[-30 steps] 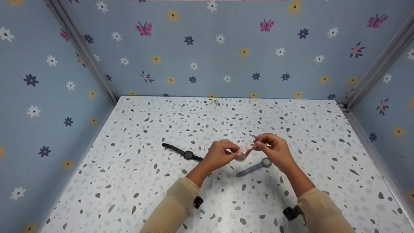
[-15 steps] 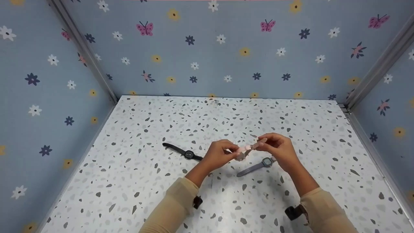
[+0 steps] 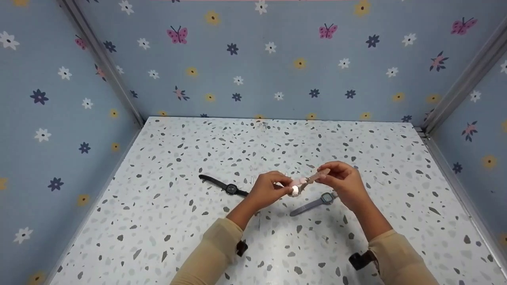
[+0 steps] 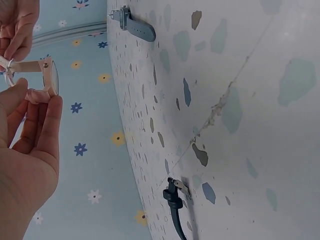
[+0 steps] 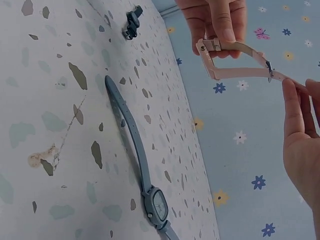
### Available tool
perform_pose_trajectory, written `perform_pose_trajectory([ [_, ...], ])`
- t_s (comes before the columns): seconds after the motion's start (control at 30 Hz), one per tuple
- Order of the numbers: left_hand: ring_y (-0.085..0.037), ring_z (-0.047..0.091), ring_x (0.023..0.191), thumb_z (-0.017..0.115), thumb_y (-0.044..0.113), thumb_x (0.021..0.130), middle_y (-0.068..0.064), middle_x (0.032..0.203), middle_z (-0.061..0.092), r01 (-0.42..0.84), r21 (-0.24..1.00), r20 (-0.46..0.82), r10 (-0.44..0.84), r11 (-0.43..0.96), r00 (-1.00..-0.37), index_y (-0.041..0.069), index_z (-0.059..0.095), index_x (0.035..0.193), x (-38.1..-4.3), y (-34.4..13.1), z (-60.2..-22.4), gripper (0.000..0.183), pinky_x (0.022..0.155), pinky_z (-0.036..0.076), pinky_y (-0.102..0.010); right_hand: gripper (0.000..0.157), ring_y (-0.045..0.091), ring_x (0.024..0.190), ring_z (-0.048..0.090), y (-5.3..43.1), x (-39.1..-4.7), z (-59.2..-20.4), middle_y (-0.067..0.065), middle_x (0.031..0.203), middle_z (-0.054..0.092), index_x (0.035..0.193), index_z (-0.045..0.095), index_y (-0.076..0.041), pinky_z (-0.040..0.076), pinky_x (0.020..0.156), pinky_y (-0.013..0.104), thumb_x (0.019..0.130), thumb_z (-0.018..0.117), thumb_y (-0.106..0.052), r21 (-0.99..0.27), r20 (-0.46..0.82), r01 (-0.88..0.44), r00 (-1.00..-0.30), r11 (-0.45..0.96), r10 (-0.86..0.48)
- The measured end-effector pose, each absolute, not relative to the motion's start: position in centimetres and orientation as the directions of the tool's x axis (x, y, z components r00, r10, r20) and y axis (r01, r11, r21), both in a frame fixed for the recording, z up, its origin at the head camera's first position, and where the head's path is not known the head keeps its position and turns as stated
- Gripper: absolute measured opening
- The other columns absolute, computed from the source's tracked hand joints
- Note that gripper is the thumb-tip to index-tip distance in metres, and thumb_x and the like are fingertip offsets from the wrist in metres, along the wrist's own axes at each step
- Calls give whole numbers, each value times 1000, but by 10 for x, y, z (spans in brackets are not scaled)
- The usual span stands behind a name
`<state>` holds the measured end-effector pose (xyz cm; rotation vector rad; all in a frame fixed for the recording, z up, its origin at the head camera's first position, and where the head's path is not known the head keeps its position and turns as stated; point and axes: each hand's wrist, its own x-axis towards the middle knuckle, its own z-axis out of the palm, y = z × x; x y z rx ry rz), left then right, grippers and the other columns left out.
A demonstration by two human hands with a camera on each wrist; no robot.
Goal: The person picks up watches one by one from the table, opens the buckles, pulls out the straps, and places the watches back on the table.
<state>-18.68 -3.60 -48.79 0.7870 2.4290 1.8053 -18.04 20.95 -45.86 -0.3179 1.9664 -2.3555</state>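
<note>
A pink wristwatch [image 3: 296,190] is held up over the table between both hands, its strap joined at the buckle into a loop. My left hand [image 3: 268,192] pinches it near the case, between thumb and fingers. The free strap end, past the buckle, lies between the thumb and fingers of my right hand [image 3: 344,184]. In the right wrist view the loop of the pink wristwatch [image 5: 240,73] shows from the side, with the strap passing through the metal buckle [image 5: 270,70]. The watch face is turned away there.
A grey-blue wristwatch [image 3: 327,198] lies with its strap spread, below the right hand. To the left, a black wristwatch [image 3: 231,189] lies on the speckled white table [image 3: 190,237], partly behind the left hand. Blue flowered panels [image 3: 253,59] wall in the back and sides.
My right hand has shifted slightly right, and the strap end, earlier curled up in its fingers, now extends straighter. The watch face has tilted and catches bright light. My left hand stays nearly still.
</note>
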Motion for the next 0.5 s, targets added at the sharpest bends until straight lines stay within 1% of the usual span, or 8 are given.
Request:
perform_pose_trajectory([
  [0.2, -14, 65, 88, 76, 7, 85, -5, 92, 67, 391, 892, 276, 415, 225, -867, 3, 76, 99, -187, -35, -490, 14, 75, 58, -24, 22, 24, 88, 66, 208, -180, -458, 14, 96, 64, 109, 59, 17, 57, 85, 39, 88, 62, 12, -959, 135, -84, -975, -269, -177],
  [0.3, -12, 64, 87, 76, 10, 86, -2, 91, 67, 403, 880, 271, 431, 252, -861, 6, 77, 98, -187, -36, -490, 13, 75, 57, -24, 19, 23, 88, 65, 207, -180, -457, 15, 96, 63, 107, 61, 15, 57, 85, 39, 89, 59, 14, -948, 148, -90, -973, -306, -174],
  [0.5, -9, 62, 85, 76, 13, 86, 2, 89, 67, 420, 856, 268, 438, 300, -858, 9, 77, 97, -188, -35, -489, 12, 71, 57, -22, 17, 23, 87, 65, 205, -180, -455, 14, 96, 64, 104, 64, 10, 57, 85, 40, 89, 58, 16, -931, 181, -108, -966, -350, -182],
])
